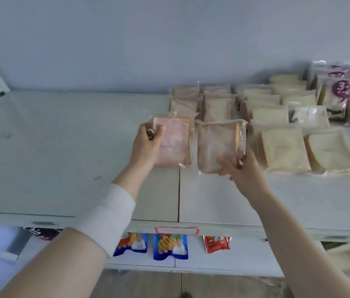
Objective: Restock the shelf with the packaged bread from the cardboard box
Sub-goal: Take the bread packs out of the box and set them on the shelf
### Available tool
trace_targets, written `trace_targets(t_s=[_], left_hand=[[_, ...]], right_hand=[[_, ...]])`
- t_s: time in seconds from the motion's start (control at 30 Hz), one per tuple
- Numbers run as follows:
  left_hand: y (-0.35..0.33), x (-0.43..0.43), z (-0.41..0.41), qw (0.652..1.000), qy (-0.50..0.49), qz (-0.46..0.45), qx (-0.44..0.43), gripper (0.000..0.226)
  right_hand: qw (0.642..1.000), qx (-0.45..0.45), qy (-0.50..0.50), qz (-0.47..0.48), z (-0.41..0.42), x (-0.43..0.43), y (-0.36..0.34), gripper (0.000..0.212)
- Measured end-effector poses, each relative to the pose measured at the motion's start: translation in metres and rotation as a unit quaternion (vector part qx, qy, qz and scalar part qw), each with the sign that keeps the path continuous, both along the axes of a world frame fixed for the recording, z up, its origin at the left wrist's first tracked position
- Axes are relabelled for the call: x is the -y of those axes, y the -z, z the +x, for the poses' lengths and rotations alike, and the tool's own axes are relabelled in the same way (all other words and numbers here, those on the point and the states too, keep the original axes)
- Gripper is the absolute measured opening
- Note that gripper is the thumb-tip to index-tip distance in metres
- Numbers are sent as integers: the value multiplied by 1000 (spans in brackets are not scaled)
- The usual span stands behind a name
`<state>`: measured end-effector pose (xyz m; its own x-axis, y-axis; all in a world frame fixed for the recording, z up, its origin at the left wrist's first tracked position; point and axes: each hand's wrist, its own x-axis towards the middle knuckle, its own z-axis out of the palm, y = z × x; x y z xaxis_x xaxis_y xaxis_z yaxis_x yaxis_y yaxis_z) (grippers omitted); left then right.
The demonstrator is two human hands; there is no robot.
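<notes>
Bread packs, one per hand, over the white shelf [62, 147]: left hand [148, 138] grip curled round the left pack [176, 145] at its left edge, right hand [241, 168] grip pinching the right pack [215, 145] at its near corner, long axes front-to-back, right pack just beside the stocked bread rows [277, 117], left pack further from them.

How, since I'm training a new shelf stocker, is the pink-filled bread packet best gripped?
Probably by its long left edge, coming from the left, as the left hand does. The pink-filled bread packet is flat and thin, so it pinches easily, and a neighbouring packet crowds its right side.
</notes>
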<state>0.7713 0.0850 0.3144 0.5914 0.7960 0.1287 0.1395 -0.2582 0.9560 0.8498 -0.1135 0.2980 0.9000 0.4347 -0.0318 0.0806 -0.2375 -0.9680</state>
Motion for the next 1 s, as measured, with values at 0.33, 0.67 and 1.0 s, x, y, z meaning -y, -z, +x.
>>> trace_targets(t_s=[0.33, 0.67, 1.0], left_hand=[[17, -25, 88, 999, -10, -25, -30, 40], [25, -19, 89, 982, -45, 139, -119, 65], [-55, 63, 87, 845, 183, 485, -129, 55]], right_hand=[[983, 103, 77, -129, 65, -52, -2, 64], [908, 250, 129, -312, 52, -69, 4, 66], [847, 324, 109, -408, 35, 26, -84, 54]])
